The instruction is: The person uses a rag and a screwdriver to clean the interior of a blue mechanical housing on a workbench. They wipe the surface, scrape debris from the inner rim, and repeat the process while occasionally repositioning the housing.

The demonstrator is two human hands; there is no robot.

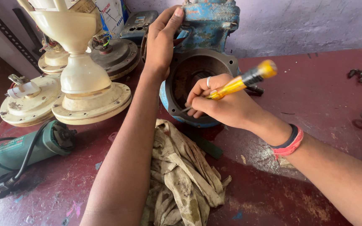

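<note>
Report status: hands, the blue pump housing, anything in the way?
Left hand gripping top of blue metal pump housing. Right hand holds yellow-handled screwdriver, tip at housing's round opening. Dirty beige rag lies in front, clear of the opening.

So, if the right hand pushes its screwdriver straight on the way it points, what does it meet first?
Probably the inner rim of the blue pump housing: the right hand aims the yellow screwdriver down-left, its tip at the round opening's lower edge. Depth is unclear.
</note>
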